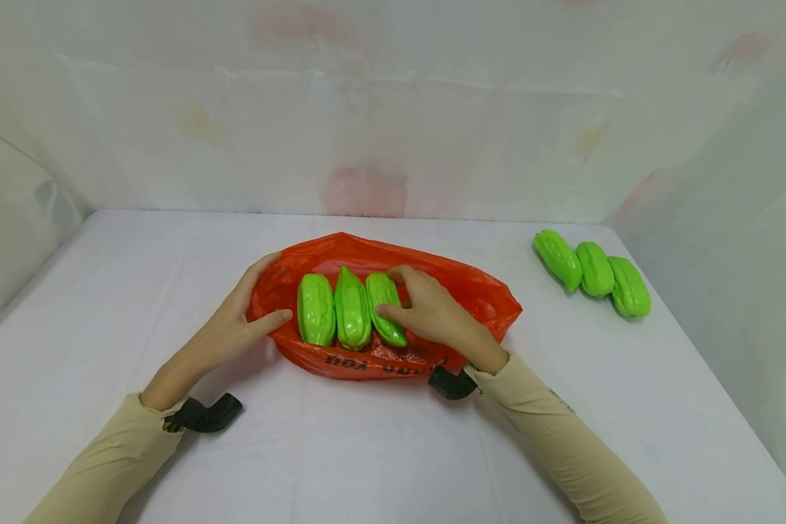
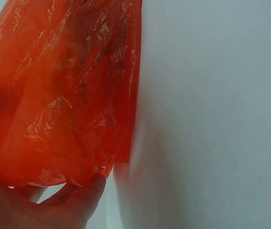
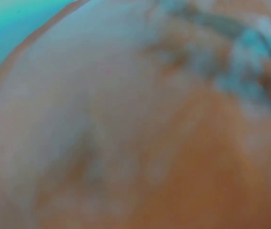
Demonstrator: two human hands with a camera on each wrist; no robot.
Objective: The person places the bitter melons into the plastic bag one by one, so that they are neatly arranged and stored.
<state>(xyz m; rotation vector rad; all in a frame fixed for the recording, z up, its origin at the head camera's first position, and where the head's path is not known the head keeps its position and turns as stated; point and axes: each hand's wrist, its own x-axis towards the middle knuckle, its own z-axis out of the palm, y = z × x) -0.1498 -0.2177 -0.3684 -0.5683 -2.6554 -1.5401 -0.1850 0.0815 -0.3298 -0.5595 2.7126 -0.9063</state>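
Right hand (image 1: 432, 313) grips a green gourd (image 1: 385, 307) in the orange bag (image 1: 478, 291) on the white-covered table (image 1: 367, 451).

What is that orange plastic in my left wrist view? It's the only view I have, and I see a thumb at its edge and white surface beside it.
Observer: It is an orange bag lying open on a white table; the left hand holds its left end.
Operator: Anything inside it?
Observer: Three green toy gourds lie side by side in it.
Operator: Where is the other hand?
Observer: The right hand grips the rightmost gourd in the bag.
Operator: Any more gourds outside?
Observer: Three more lie together near the table's far right corner.
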